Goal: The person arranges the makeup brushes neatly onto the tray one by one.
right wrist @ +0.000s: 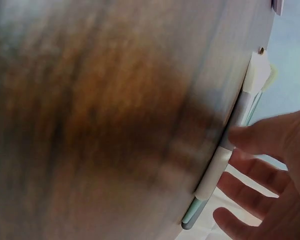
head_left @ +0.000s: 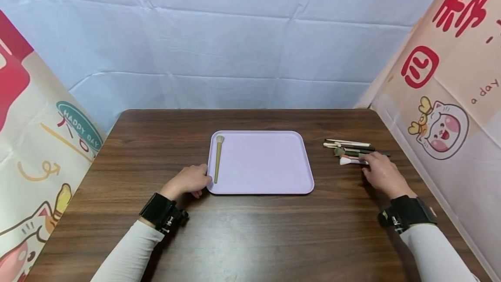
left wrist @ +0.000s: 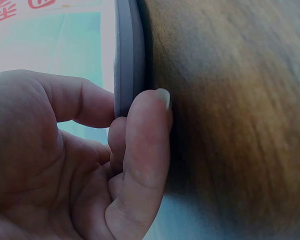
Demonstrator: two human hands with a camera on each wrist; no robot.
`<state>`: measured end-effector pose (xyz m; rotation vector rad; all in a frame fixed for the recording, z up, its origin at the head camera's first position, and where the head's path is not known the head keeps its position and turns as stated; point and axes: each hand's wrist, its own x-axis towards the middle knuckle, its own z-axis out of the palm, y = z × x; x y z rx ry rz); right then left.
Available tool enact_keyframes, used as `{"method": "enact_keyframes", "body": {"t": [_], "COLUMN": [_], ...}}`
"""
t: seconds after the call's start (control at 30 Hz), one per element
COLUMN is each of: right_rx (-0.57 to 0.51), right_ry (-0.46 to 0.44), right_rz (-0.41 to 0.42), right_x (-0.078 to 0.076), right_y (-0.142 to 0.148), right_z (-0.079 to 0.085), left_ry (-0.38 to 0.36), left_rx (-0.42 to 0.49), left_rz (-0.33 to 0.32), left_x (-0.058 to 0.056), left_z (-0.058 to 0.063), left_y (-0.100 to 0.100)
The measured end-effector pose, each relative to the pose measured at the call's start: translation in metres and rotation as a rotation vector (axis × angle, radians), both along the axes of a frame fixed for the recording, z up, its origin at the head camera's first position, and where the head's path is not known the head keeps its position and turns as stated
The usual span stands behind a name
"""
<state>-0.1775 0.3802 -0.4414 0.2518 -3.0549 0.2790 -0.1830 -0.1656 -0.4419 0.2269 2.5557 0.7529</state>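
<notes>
A lilac tray (head_left: 260,162) lies on the table with one makeup brush (head_left: 217,160) along its left side, bristles toward the back. My left hand (head_left: 189,180) pinches the tray's near-left edge; in the left wrist view the thumb and curled fingers meet at the grey-looking tray edge (left wrist: 129,60). At the right, my right hand (head_left: 381,171) reaches over a group of makeup brushes (head_left: 352,146). Nearest to it is a white-tipped brush (head_left: 346,160). In the right wrist view the thumb and loosely bent fingers are against that brush's handle (right wrist: 217,172), which lies on the table.
The brown wooden table (head_left: 258,234) extends around the tray. A pale cloth (head_left: 235,47) hangs behind its far edge. Printed cloths with cartoon figures stand at the left (head_left: 58,164) and right (head_left: 442,99). Both wrists wear black camera straps.
</notes>
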Motion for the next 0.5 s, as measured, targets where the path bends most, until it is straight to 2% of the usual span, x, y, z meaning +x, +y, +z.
{"method": "enact_keyframes", "body": {"t": [0.13, 0.5], "right_rx": [-0.013, 0.005], "right_ry": [0.024, -0.082], "right_rz": [0.017, 0.050], "right_x": [-0.0016, -0.0090], "right_y": [0.0016, 0.0052], "right_z": [-0.0029, -0.0025], "left_ry": [-0.001, -0.010], "left_rx": [0.007, 0.001], "left_rz": [0.004, 0.018], "left_x": [0.0001, 0.0000], "left_z": [-0.0009, 0.0007], "left_y": [-0.0003, 0.0001]}}
